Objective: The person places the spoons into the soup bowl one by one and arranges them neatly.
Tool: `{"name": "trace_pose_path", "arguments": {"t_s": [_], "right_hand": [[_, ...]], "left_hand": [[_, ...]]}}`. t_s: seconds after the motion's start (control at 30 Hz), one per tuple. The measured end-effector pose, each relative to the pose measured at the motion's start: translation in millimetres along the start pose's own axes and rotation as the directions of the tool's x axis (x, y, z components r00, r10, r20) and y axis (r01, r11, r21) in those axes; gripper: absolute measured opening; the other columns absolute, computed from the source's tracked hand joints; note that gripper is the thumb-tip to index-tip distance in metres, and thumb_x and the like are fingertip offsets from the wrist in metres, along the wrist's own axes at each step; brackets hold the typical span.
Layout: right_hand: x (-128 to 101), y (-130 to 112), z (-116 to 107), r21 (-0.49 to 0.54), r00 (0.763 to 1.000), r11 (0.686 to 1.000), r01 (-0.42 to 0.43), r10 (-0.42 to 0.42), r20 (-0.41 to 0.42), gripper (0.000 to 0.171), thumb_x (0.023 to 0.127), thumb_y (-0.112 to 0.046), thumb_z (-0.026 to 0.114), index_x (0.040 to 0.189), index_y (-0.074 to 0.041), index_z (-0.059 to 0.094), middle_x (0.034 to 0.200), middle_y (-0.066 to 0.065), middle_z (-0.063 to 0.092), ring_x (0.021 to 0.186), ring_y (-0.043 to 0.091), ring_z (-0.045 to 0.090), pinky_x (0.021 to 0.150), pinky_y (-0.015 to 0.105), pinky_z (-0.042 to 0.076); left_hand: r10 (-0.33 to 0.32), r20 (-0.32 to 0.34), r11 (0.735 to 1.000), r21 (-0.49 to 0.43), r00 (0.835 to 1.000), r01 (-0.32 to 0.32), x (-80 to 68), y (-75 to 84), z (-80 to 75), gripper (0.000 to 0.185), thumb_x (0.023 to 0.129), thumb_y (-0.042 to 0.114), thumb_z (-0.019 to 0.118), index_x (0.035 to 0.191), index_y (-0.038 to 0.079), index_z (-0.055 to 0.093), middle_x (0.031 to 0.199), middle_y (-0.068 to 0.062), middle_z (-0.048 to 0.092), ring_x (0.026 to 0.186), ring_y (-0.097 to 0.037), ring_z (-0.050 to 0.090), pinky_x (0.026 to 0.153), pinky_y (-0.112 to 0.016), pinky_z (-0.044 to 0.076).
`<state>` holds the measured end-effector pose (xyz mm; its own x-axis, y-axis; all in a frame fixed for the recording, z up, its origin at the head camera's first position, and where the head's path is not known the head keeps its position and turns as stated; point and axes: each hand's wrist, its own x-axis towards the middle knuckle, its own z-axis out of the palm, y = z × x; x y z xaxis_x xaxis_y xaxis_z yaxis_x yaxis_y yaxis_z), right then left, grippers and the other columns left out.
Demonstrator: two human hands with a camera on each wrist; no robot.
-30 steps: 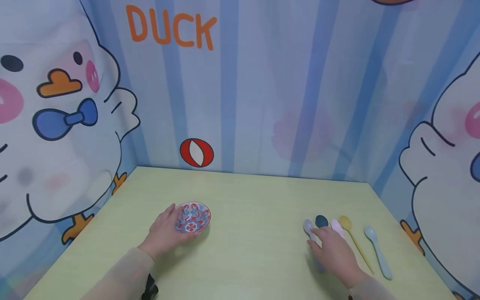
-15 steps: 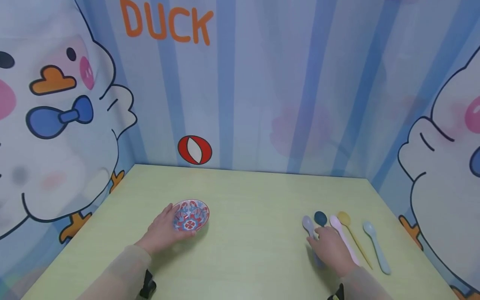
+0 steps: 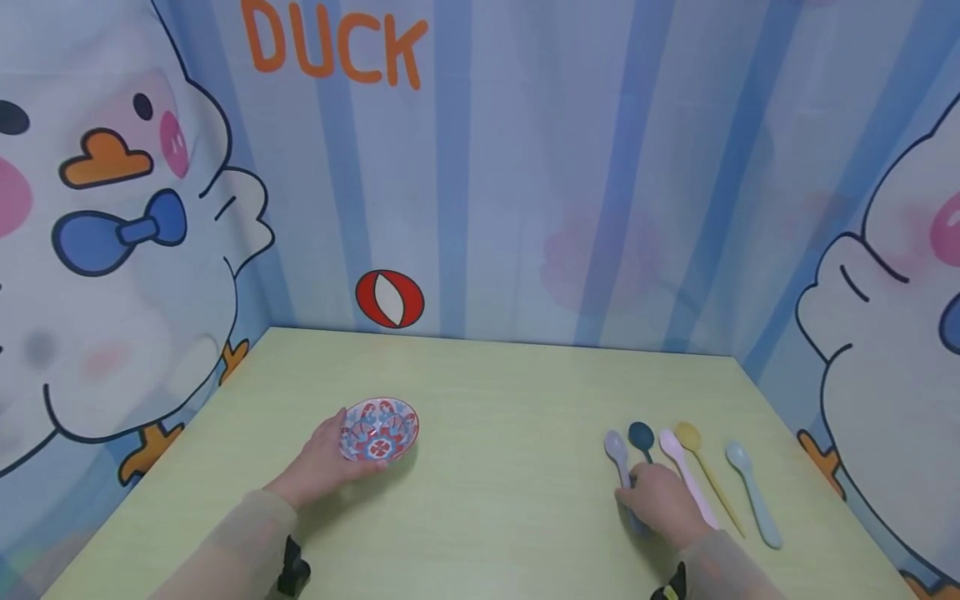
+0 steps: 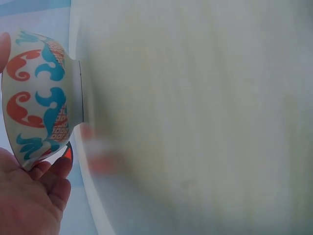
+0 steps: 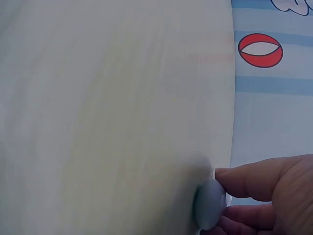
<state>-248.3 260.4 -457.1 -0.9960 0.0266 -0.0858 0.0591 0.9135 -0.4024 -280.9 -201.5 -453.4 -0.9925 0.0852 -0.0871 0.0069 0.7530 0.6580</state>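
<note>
A small bowl [image 3: 381, 429] with a red and blue pattern is at the left of the table. My left hand [image 3: 318, 467] grips it by the side, thumb and fingers spread about its rim; the left wrist view shows the patterned bowl [image 4: 39, 95] side-on. Whether its foot touches the table I cannot tell. At the right, my right hand [image 3: 663, 500] pinches a lavender spoon [image 3: 617, 447] by its handle, which the fingers partly hide. Thumb and fingertips meet around the rounded spoon end [image 5: 211, 204] in the right wrist view. A dark teal spoon [image 3: 641, 435] lies just beyond, its handle under the hand.
To the right of the hand lie a pink spoon [image 3: 686, 475], a yellow spoon [image 3: 708, 475] and a pale blue spoon [image 3: 752, 492]. They rest on a pale yellow table [image 3: 487, 467]. A striped duck-print cloth [image 3: 495, 167] stands behind and beside the table.
My right hand has drawn back slightly and its fingers have closed onto the lavender spoon's handle. My left hand has shifted a little leftward on the bowl. The head view has tilted slightly.
</note>
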Motion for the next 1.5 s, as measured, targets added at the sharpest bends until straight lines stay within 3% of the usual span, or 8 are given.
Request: {"name": "trace_pose_path", "arguments": {"t_s": [0.27,0.67,1.0,1.23,1.5], "right_hand": [[4.6,1.9,1.1,0.011,0.999,0.999,-0.039,0.038,0.021,0.034,0.082,-0.016,0.07,0.106,0.007,0.06,0.079,0.006,0.058,0.068,0.017,0.053,0.057,0.03,0.047],[5.6,2.2,1.5,0.168,0.997,0.984,-0.06,0.051,0.057,0.025,0.081,-0.013,0.069,0.097,0.004,0.059,0.082,0.008,0.059,0.071,0.019,0.055,0.059,0.031,0.048],[4.3,0.4,-0.5,0.417,0.992,0.903,-0.107,0.07,0.102,0.024,0.082,-0.013,0.067,0.096,0.005,0.062,0.085,0.009,0.058,0.074,0.02,0.052,0.06,0.029,0.044],[6.8,-1.7,-3.7,0.479,0.977,0.857,-0.19,0.118,0.176,0.03,0.086,-0.02,0.066,0.103,0.004,0.061,0.092,0.01,0.059,0.081,0.021,0.053,0.066,0.03,0.045],[7.4,-6.8,-5.4,0.588,0.977,0.784,-0.2,0.113,0.181,0.031,0.09,-0.019,0.063,0.107,0.007,0.059,0.098,0.014,0.063,0.084,0.022,0.057,0.068,0.031,0.049]], "left_hand": [[-0.005,0.023,1.0,-0.006,1.0,0.005,3.5,4.0,4.4,0.124,0.068,0.061,0.078,0.151,-0.002,0.011,0.151,-0.026,0.02,0.134,-0.044,0.028,0.104,-0.061,0.034],[0.035,0.051,0.999,-0.023,0.998,-0.033,2.2,24.8,18.0,0.123,0.066,0.058,0.081,0.152,0.0,0.014,0.152,-0.022,0.024,0.134,-0.039,0.031,0.103,-0.057,0.038],[0.101,0.065,0.995,0.017,0.993,-0.102,4.1,42.5,34.5,0.119,0.066,0.057,0.081,0.151,0.0,0.021,0.151,-0.02,0.03,0.133,-0.036,0.035,0.104,-0.055,0.038],[0.132,0.089,0.991,0.0,0.987,-0.133,6.0,53.3,48.6,0.118,0.065,0.055,0.083,0.152,0.002,0.022,0.151,-0.018,0.03,0.134,-0.034,0.035,0.105,-0.054,0.037],[0.143,0.122,0.99,-0.003,0.982,-0.144,7.4,68.7,64.2,0.121,0.063,0.06,0.082,0.153,0.007,0.021,0.151,-0.014,0.031,0.132,-0.029,0.037,0.105,-0.05,0.038]]}}
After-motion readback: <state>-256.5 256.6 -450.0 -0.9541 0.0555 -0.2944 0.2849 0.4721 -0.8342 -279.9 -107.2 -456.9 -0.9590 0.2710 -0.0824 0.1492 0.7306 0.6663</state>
